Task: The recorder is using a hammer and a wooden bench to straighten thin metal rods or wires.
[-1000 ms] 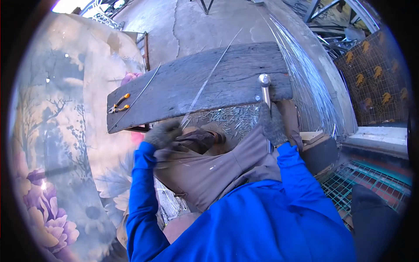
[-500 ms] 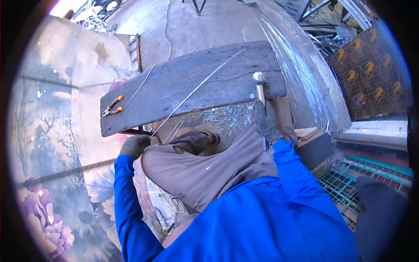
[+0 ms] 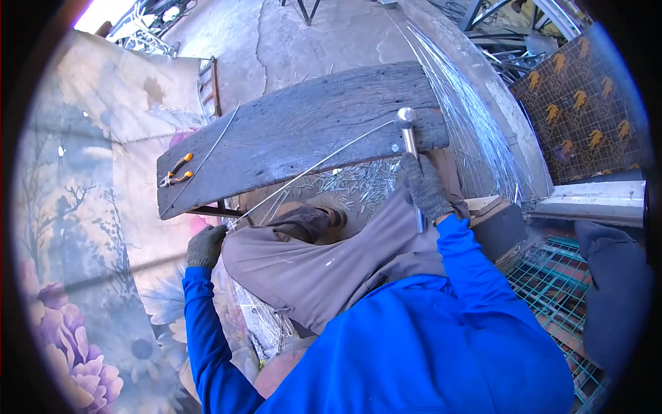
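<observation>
My gloved left hand is closed around the near end of a thin metal rod. The rod slants up to the right across the wooden bench, its far end at the head of a hammer. My gloved right hand grips the hammer's metal handle, the rounded head pointing away from me above the bench's right end. By the hammer, a small round metal piece sits on the bench top. Orange-handled pliers lie on the bench's left end, beside another thin rod.
Many short cut metal pieces litter the floor under the bench. A bundle of long thin rods lies along the right. A green wire grid stands at my right, and a floral cloth hangs at the left.
The rod's far end has swung right and nearer, up to the hammer head. My left hand has shifted slightly down and left. The hammer stays in my right hand.
</observation>
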The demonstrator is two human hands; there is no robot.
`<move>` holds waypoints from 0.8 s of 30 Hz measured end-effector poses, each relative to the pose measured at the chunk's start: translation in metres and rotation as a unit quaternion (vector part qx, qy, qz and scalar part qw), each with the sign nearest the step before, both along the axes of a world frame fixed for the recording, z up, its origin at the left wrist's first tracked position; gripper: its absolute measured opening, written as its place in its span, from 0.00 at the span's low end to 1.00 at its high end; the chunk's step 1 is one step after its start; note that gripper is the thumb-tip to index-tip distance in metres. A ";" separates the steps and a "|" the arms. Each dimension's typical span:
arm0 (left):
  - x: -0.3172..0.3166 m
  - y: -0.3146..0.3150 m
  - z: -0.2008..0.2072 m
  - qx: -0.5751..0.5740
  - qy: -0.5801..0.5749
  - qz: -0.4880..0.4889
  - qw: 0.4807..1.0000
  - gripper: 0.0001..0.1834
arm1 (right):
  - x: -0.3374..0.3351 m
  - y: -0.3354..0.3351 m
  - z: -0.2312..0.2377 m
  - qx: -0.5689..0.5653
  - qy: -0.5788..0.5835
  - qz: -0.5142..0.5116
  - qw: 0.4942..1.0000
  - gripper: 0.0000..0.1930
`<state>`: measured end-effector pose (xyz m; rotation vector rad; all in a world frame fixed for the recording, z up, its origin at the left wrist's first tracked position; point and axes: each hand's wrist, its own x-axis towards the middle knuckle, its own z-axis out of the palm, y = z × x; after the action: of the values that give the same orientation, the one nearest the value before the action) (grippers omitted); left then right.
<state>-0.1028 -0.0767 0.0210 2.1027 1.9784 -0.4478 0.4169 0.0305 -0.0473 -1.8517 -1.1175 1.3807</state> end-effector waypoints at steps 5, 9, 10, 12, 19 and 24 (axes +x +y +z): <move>0.010 -0.011 0.005 0.025 0.011 -0.012 1.000 0.11 | 0.013 0.004 0.035 0.110 -0.097 0.019 0.989 0.20; 0.007 -0.016 0.007 0.038 0.002 -0.013 0.999 0.12 | 0.020 0.004 0.056 0.225 -0.121 0.015 0.967 0.19; 0.011 -0.015 0.010 0.038 -0.002 -0.010 0.999 0.12 | 0.021 0.003 0.059 0.226 -0.121 0.014 0.966 0.19; 0.015 -0.016 0.012 0.040 -0.003 -0.008 0.999 0.12 | 0.022 0.004 0.069 0.241 -0.161 0.001 0.957 0.19; 0.016 -0.025 0.012 0.026 0.030 0.001 0.999 0.13 | 0.015 0.007 0.084 0.196 -0.192 0.052 0.960 0.17; 0.015 -0.030 0.009 0.008 0.041 0.018 0.999 0.13 | 0.027 0.017 0.042 0.365 -0.293 0.130 0.874 0.20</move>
<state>-0.0876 -0.1064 0.0297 2.0856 2.0679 -0.5204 0.4434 0.0473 -0.0049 -1.5790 -1.9181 0.3518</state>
